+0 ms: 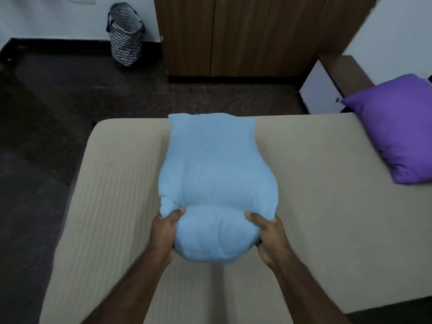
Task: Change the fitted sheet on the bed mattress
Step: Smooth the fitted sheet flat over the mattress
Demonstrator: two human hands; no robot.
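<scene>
A light blue fitted sheet (pixel 215 169), still bundled and partly folded, lies across the middle of the bare beige mattress (pixel 315 195). Its far end reaches the mattress's far edge. My left hand (pixel 164 232) grips the near left side of the bundle, thumb on top. My right hand (pixel 268 235) grips the near right side the same way. The near end of the sheet bulges up between both hands, lifted slightly off the mattress.
A purple pillow (pixel 397 129) rests at the right end of the mattress. A zigzag-patterned laundry basket (pixel 125 35) stands on the dark floor (pixel 58 101) by the wall. A wooden wardrobe (pixel 245 33) stands beyond the bed, and a small white-and-brown bedside cabinet (pixel 325 87) at the right.
</scene>
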